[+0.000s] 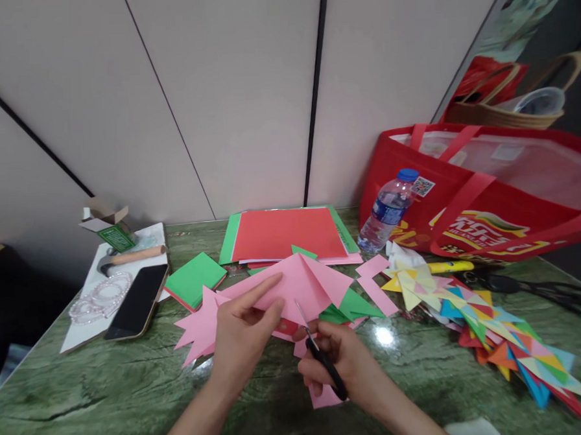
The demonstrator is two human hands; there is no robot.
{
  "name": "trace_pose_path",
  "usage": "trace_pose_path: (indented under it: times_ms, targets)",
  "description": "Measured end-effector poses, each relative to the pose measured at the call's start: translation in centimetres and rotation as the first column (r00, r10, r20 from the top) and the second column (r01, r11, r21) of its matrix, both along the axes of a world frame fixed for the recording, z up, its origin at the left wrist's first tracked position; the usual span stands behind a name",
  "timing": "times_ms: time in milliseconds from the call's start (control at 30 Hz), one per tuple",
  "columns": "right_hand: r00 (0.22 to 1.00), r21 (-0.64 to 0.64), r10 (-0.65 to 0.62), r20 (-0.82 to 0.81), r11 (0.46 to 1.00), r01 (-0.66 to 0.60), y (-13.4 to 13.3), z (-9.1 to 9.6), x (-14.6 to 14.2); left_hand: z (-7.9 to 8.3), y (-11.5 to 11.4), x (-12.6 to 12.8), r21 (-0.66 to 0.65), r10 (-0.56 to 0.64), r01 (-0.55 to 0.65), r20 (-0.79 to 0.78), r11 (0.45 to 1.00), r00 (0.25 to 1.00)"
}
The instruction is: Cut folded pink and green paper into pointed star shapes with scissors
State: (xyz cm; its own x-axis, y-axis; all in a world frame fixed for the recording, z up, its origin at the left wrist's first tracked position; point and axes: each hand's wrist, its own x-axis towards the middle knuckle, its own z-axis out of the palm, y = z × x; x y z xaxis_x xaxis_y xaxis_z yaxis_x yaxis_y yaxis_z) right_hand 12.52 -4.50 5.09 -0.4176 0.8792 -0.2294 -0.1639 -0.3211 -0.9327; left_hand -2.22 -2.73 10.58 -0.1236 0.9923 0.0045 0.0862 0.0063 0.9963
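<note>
Over the green marbled table [134, 394], folded pink paper [286, 279] is pinched in the left hand [240, 330]. Black-handled scissors [326, 363] are gripped by the right hand [350, 356] — blades at the paper's lower edge

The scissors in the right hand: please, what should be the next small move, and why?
Probably a short, careful snip: the right hand holds the scissors with a blade over the pink paper, and the left hand holds that sheet.
</note>
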Motion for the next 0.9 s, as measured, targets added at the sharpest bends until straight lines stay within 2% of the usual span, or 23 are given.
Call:
trace_pose_path:
  times_ms: [167, 333, 567, 900]
  targets:
    - [1.0, -0.012, -0.013, -0.014, 1.0, 0.013, 0.2, 0.6, 0.2, -0.1, -0.3, 0.5, -0.015, -0.055, 0.054, -0.038, 0.998, 0.998]
    - [0.999, -0.002, -0.018, -0.034, 1.0, 0.018, 0.3, 1.3, 0.2, -0.1, -0.3, 0.9, 0.043, -0.07, 0.074, -0.087, 0.996, 0.994]
    - [0.999, -0.013, -0.032, -0.043, 0.999, 0.032, 0.3, 1.1, 0.2, 0.2, -0.3, 0.8, 0.029, -0.089, 0.092, -0.096, 0.995, 0.991]
    - [0.998, 0.003, -0.017, -0.056, 1.0, 0.017, 0.2, 1.3, 0.1, -0.4, -0.3, 0.7, 0.046, -0.093, 0.097, -0.093, 0.994, 0.991]
